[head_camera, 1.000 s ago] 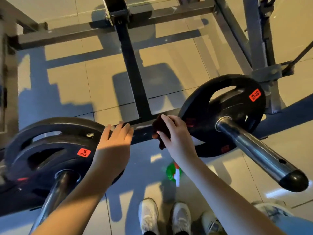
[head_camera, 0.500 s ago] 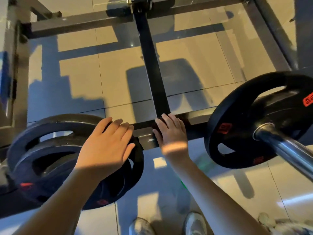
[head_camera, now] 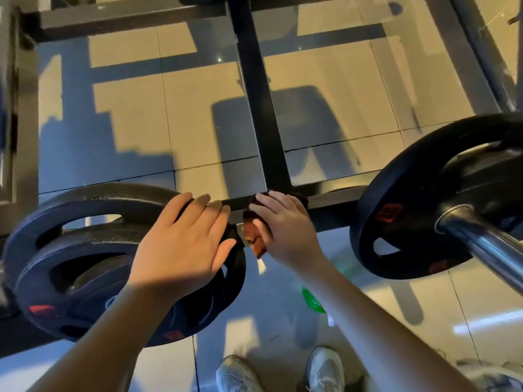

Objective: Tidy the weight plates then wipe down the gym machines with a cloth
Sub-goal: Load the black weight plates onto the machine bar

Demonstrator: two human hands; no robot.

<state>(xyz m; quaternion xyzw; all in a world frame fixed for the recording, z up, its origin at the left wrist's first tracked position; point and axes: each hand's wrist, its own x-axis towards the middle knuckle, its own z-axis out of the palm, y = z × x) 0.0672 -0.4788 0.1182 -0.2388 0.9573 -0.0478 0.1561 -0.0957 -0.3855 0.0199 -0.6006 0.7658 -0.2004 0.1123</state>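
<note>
The cloth is pressed onto the crossbar at centre under the right hand, fingers laid together. The left hand, fingers flat and close, is rested on the weight plates at 8 o'clock. If leaned on, these might be rocked.

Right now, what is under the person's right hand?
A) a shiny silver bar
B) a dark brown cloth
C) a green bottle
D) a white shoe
B: the right hand presses a dark brown cloth onto the black frame bar, with bits of the cloth peeking out around the fingers. The left hand rests flat on a weight plate.
</note>
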